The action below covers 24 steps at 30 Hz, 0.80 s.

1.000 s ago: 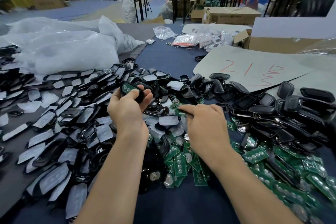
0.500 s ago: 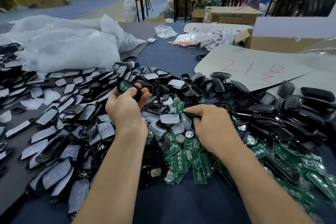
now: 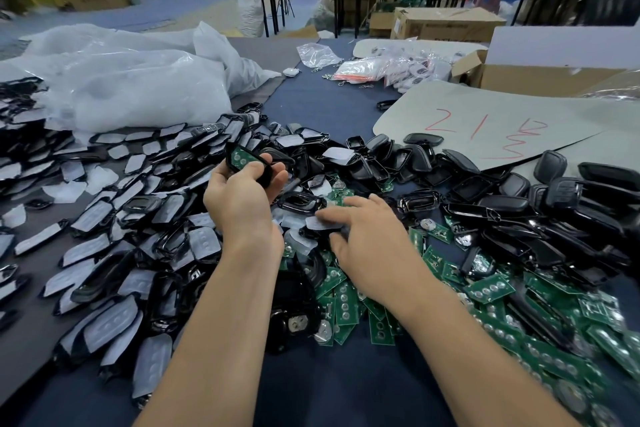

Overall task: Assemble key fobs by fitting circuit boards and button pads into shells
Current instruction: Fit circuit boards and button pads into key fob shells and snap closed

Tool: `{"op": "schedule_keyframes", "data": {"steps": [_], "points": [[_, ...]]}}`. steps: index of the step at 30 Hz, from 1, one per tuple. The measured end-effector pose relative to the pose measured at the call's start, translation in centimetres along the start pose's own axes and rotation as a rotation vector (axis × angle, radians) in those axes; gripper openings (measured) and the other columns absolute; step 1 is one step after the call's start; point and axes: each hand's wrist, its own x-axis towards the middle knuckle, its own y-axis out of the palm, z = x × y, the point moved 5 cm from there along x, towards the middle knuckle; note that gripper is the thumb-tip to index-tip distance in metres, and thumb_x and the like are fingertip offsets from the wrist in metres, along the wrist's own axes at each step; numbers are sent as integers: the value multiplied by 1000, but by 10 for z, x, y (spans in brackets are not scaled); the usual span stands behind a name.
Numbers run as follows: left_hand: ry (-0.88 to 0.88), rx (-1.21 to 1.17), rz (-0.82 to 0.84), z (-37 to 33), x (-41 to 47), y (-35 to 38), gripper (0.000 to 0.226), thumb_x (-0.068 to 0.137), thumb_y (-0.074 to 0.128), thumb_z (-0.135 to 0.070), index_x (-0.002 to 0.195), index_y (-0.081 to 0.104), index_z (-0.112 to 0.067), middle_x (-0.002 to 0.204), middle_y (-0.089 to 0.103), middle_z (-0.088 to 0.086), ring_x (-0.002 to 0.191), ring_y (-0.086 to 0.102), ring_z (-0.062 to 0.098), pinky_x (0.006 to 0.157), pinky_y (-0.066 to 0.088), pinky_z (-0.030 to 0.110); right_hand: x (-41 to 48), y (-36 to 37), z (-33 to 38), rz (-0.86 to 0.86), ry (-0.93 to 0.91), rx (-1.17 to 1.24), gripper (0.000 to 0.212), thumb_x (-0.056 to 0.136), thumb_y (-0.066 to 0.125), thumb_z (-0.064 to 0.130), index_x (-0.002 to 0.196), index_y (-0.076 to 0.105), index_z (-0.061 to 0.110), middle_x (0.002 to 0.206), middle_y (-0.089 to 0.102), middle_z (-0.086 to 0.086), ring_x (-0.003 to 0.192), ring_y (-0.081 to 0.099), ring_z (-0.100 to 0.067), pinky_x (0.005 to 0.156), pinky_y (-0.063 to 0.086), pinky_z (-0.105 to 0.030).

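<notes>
Head view: left hand [image 3: 242,199] grips a board-loaded shell [image 3: 265,177]; right hand [image 3: 363,241], fingers spread, touches a film-covered shell [image 3: 322,222]; circuit boards [image 3: 346,302] heaped at five o'clock.

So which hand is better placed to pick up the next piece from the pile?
Right. The left hand grips a black shell with a green board in it, so it is taken. The right hand is free, fingers spread over a loose grey-faced piece.

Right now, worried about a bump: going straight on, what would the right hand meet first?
The right hand likely meets the grey pad just ahead, then the left wrist; depth is unclear.
</notes>
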Motion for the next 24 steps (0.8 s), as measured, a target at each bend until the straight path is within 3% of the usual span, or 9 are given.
{"op": "schedule_keyframes", "data": {"steps": [2, 4, 6, 8, 12, 14, 18, 21, 24], "points": [[-4, -5, 3, 0, -1, 0, 19, 95, 55, 14, 95, 59, -5, 78, 68, 10, 56, 69, 19, 56, 57, 22, 2, -1, -1, -30, -4, -11, 29, 97, 66, 27, 123, 73, 35, 119, 70, 10, 120, 57, -7, 126, 7, -27], [-10, -6, 8, 0, -2, 0, 19, 95, 55, 14, 95, 59, -5, 78, 69, 10, 57, 70, 19, 57, 57, 22, 0, -4, -2, -108, 9, 48, 18, 97, 66, 29, 109, 79, 33, 97, 75, 13, 97, 60, 3, 120, 24, -28], [-23, 0, 19, 1, -3, 0, 18, 96, 56, 13, 95, 59, -5, 80, 70, 11, 58, 70, 20, 57, 58, 23, -5, -7, -7, -193, 81, 205, 17, 97, 63, 28, 97, 80, 30, 70, 73, 9, 69, 59, -4, 90, 51, -32], [-56, 6, 37, 3, -3, 2, 18, 96, 55, 13, 95, 59, -5, 80, 70, 13, 58, 70, 20, 58, 59, 24, -8, -14, -14, -285, 168, 398, 14, 95, 64, 27, 97, 76, 33, 68, 72, 1, 59, 58, -17, 61, 53, -37], [-133, 142, 176, 14, -9, 12, 14, 94, 54, 11, 88, 64, 2, 75, 69, 12, 57, 68, 17, 62, 62, 25, -7, -24, -32, -345, 375, 826, 21, 94, 72, 21, 83, 81, 35, 71, 74, 20, 66, 66, 1, 69, 50, -22], [-168, 230, 279, 22, -16, 20, 17, 91, 54, 11, 86, 67, 2, 70, 69, 9, 56, 68, 16, 63, 63, 26, -5, -24, -36, -329, 424, 972, 22, 96, 71, 17, 81, 80, 30, 71, 74, 16, 62, 59, 2, 71, 49, -25], [-229, 371, 422, 34, -27, 28, 24, 87, 46, 11, 84, 65, -4, 64, 67, 5, 53, 62, 15, 57, 58, 24, -2, -21, -38, -262, 426, 1214, 26, 98, 66, 7, 80, 82, 17, 84, 78, -3, 75, 61, -15, 75, 52, -34], [-239, 450, 498, 38, -33, 30, 26, 81, 43, 11, 80, 60, -9, 62, 61, 1, 55, 52, 14, 53, 42, 23, -1, -24, -40, -282, 409, 1162, 26, 97, 66, 7, 81, 83, 18, 85, 79, -7, 77, 63, -15, 74, 52, -35], [-266, 482, 549, 38, -39, 31, 24, 65, 51, -1, 84, 62, -9, 62, 55, 0, 52, 43, 14, 46, 28, 22, -7, -36, -48, -425, 355, 727, 21, 94, 67, 18, 83, 81, 28, 68, 72, -3, 59, 51, -5, 63, 48, -26]]}}
